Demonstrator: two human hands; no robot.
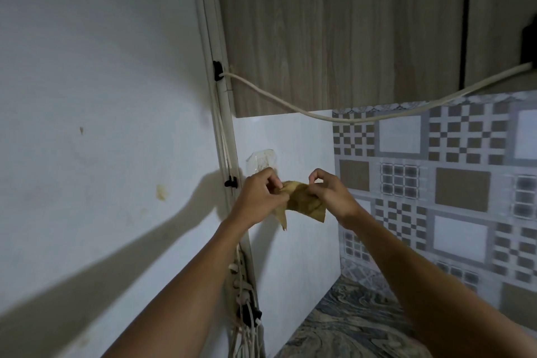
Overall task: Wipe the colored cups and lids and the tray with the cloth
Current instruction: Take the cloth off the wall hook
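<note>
A yellowish-brown cloth (pixel 303 203) hangs between both my hands, held up in front of a white wall panel. My left hand (pixel 260 197) pinches its left edge with curled fingers. My right hand (pixel 329 195) pinches its upper right edge. A corner of the cloth dangles down below my left hand. Just above my left hand a clear adhesive hook (pixel 260 162) is stuck to the wall. No cups, lids or tray are in view.
A wood-grain wall cabinet (pixel 334 32) hangs overhead, with a white cable (pixel 290 103) sagging under it. Cable trunking (pixel 223 125) and several loose cords run down the wall corner at left. Patterned tiles (pixel 436 183) cover the right wall. A marbled countertop (pixel 357 325) lies below.
</note>
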